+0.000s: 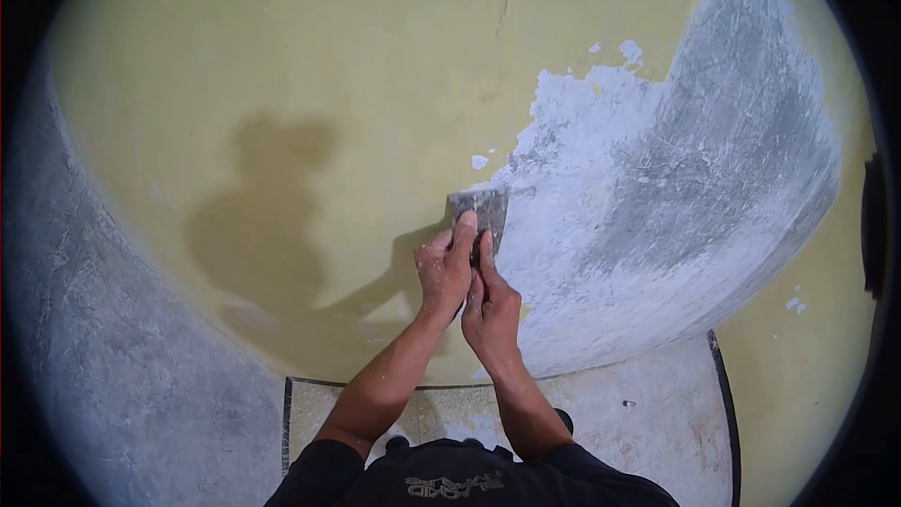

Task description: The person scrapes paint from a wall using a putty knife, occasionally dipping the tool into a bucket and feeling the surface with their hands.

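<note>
A scraper blade (481, 211) was held flat against the yellow painted wall (310, 84), right at the ragged edge where the paint gave way to a bared grey-white patch (676, 188); the left hand (444, 272) was closed on the tool from the left, its forefinger stretched up along the blade's face, while the right hand (490, 305) was wrapped about the handle just beneath, its forefinger also laid upward against the blade; both hands were thus clamped on the scraper, touching each other, with white dust seen on the knuckles.

The step in hand was judged to be the stripping of paint at the boundary of the cleared patch; a wide sweep to the right had already been taken down to plaster, whereas the large yellow field to the left and above was untouched, so the work was reckoned well short of half done; small white chips (480, 161) were noted just above the blade, left on the yellow.

For the next stroke, a low blade angle and firm pressure from both forefingers would probably be called for, with the edge driven leftward or upward under the paint lip; gouging of the plaster was the risk if the blade were tilted too steeply.

A shadow (263, 216) of the person was cast on the wall to the left; a dusty tiled floor (648, 422) was seen below.
</note>
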